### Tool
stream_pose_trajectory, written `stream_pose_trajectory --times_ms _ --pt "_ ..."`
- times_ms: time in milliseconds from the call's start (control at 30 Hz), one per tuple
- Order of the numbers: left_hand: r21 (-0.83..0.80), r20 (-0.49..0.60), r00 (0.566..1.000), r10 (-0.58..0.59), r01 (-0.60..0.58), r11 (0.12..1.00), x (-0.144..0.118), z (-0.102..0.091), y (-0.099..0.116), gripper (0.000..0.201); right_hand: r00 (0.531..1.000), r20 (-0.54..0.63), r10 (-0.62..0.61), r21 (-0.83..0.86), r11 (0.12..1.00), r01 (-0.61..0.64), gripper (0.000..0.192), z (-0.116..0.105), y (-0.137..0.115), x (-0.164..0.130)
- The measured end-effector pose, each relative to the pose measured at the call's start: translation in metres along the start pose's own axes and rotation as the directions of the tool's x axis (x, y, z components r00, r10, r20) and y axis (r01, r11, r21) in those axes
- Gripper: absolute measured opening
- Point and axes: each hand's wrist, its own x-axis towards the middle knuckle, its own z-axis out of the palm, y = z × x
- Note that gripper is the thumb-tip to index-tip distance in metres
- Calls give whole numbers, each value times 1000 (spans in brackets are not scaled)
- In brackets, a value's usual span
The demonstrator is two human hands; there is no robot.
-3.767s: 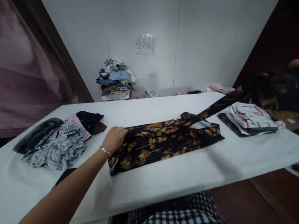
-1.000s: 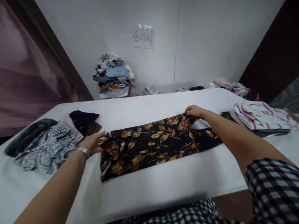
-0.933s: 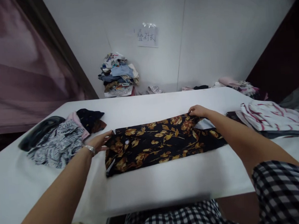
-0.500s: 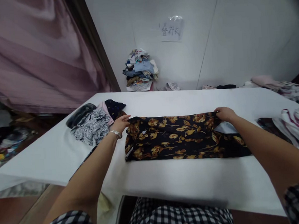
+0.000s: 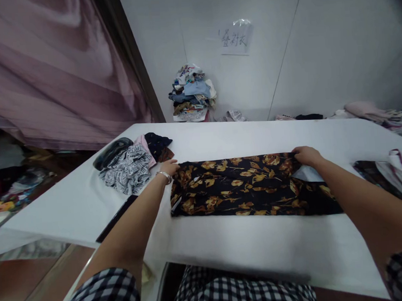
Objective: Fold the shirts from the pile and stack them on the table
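A black shirt (image 5: 240,186) with a golden flower print lies on the white table in front of me, folded into a long flat strip. A small pale tag shows at its left end. My left hand (image 5: 170,167), with a bracelet at the wrist, closes on the far left corner of the cloth. At the far right corner, my right hand (image 5: 306,156) pinches the edge with fingers together. Below that hand a narrow part of the shirt runs right under my forearm, with a gap of white table between.
Crumpled clothes (image 5: 129,168) lie on the table's left side, near a dark flat object (image 5: 118,217) at the edge. Striped and dark garments (image 5: 390,180) are at the right. Behind the white table (image 5: 244,243) stands a clothes pile (image 5: 193,94) by the wall, under a paper sign (image 5: 237,39).
The view has shifted slightly, so everything sits a little differently. Both hands keep their places at the shirt's far corners; the left lies slightly lower against the cloth.
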Motion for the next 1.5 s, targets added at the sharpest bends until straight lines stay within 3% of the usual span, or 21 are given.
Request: stream_pose_trajectory --times_ms 133,200,267,333,400,467,533,633,700,767,867,900,967,1100,1200,1333,1433,1500 --pt "216 -22 991 130 -122 969 -11 16 -6 33 999 -32 -5 -8 1000 4 51 -3 -7 -2" --pt "298 50 965 258 -261 918 -18 24 -4 34 997 -75 -34 11 999 35 49 -8 -16 -6" --pt "430 201 885 420 -465 774 -23 34 -1 36 988 -121 -100 76 991 109 45 -13 -34 -17" --pt "576 355 792 496 -604 551 -24 44 1 42 968 -137 -208 205 951 233 43 -15 -59 -36" --pt "672 409 778 477 -610 419 -20 54 3 45 917 -108 -384 339 853 397 46 -12 -88 -62" --pt "719 396 806 439 -570 398 -14 61 4 39 794 -62 -605 360 728 583 52 -3 -113 -89" --pt "734 375 824 425 -544 407 -8 65 8 30 715 -45 -697 277 679 680 57 8 -128 -108" --pt "745 332 823 460 -529 408 -2 61 24 28 728 -76 -681 152 714 684 41 18 -130 -117" --pt "741 303 808 506 -534 408 -1 52 44 31 758 -97 -645 174 739 651 29 15 -122 -115" --pt "720 292 748 596 -583 377 -3 39 66 31 797 -128 -591 254 757 602 30 7 -112 -113" --pt "670 300 541 786 -706 230 -13 20 87 26 830 -236 -506 334 760 558 34 -7 -100 -116" --pt "657 316 474 822 -735 171 -19 15 87 24 827 -272 -492 334 758 561 38 -9 -97 -118" --pt "633 391 412 823 -769 84 -31 11 74 22 808 -296 -510 309 749 586 45 -8 -91 -122" --pt "549 629 443 639 -835 38 -55 16 11 21 712 -187 -677 262 665 700 48 6 -87 -129" --pt "592 631 548 550 -798 116 -63 19 -24 22 658 -115 -745 244 621 745 45 15 -92 -131" --pt "672 510 696 506 -689 269 -65 15 -28 25 629 -47 -776 248 601 760 34 12 -103 -135" --pt "640 511 749 420 -659 395 -65 12 -17 27 631 -17 -776 269 604 750 39 4 -108 -139" --pt "613 487 768 416 -639 464 -65 13 -10 27 680 -54 -732 260 647 717 42 1 -107 -137"
